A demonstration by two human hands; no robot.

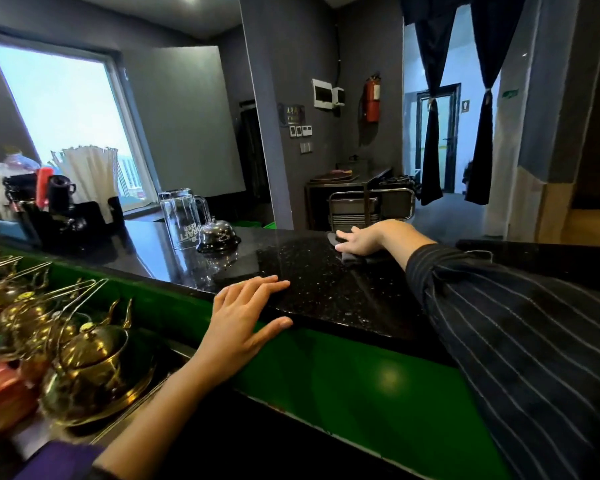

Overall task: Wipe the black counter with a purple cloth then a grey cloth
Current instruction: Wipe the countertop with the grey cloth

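The black speckled counter (326, 285) runs across the middle, glossy, with a green front panel below it. My right hand (364, 239) lies flat at the counter's far edge, pressing down a dark grey cloth (352, 258), most of which is hidden under the palm. My left hand (246, 317) rests open on the counter's near edge, fingers spread on top and thumb against the rim, holding nothing. A purple cloth (61, 460) shows at the bottom left, below my left forearm.
On the counter to the left stand two glass pitchers (182, 216), a metal service bell (217, 235) and a black caddy (54, 209) with straws and utensils. Brass teapots (90, 358) crowd the lower shelf at left. A steel trolley (371, 206) stands beyond the counter.
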